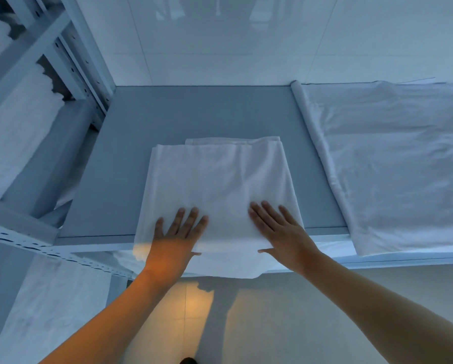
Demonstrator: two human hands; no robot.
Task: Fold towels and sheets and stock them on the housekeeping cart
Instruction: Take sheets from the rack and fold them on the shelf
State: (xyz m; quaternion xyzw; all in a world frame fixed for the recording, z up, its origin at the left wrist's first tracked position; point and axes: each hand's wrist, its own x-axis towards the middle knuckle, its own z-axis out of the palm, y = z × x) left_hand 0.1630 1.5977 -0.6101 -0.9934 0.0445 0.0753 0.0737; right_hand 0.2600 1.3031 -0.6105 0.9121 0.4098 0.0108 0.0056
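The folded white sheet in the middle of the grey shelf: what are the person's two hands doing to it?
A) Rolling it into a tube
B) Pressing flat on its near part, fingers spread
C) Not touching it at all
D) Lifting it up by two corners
B: the left hand and the right hand both lie palm down with straight, spread fingers on the near part of the folded sheet, which lies flat on the grey shelf.

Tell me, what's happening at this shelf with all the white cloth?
A person is folding linen. Both hands, left hand and right hand, lie flat with straight fingers on a folded white sheet, which sits on the grey shelf with its near edge hanging over the front. Another white sheet lies spread out, unfolded, to the right.
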